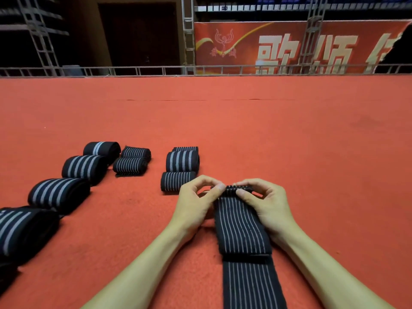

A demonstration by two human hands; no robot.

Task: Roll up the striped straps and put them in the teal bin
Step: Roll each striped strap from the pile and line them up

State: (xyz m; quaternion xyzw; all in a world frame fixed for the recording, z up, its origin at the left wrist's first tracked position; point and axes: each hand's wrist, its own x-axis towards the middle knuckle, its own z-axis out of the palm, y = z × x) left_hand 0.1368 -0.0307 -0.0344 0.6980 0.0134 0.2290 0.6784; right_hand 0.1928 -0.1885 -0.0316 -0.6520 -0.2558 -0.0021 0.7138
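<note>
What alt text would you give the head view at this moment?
The left hand and right hand pinch the far end of a black striped strap lying flat on red carpet, the end curled into the start of a roll. Rolled straps lie in rows to the left.

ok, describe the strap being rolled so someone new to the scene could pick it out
On the red carpet, look near the bottom middle, between the person's left hand and right hand. The thin-striped strap lies flat there, its far end pinched into a small starting roll. All other straps, the rolled bundles to its left, are wound up.
</note>
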